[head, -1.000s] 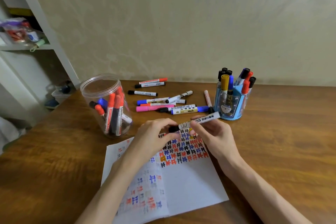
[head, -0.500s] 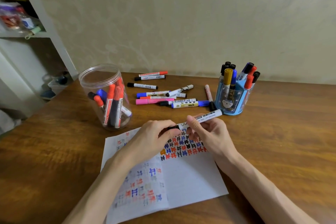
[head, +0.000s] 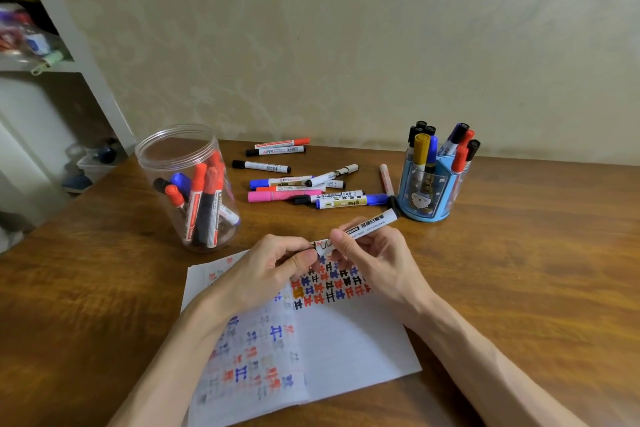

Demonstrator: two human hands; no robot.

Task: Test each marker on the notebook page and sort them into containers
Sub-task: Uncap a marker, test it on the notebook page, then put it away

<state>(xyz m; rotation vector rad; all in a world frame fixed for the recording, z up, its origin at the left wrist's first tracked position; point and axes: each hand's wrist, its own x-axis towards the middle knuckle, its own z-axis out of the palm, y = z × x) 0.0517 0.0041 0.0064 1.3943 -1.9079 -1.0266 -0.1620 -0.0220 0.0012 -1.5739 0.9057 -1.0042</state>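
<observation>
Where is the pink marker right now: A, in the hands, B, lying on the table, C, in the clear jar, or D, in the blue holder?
B: the pink marker lies flat on the table among the other loose markers.

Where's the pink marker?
In the head view, the pink marker lies flat on the wooden table, among the loose markers between the clear jar on the left and the blue pen holder on the right.
</observation>
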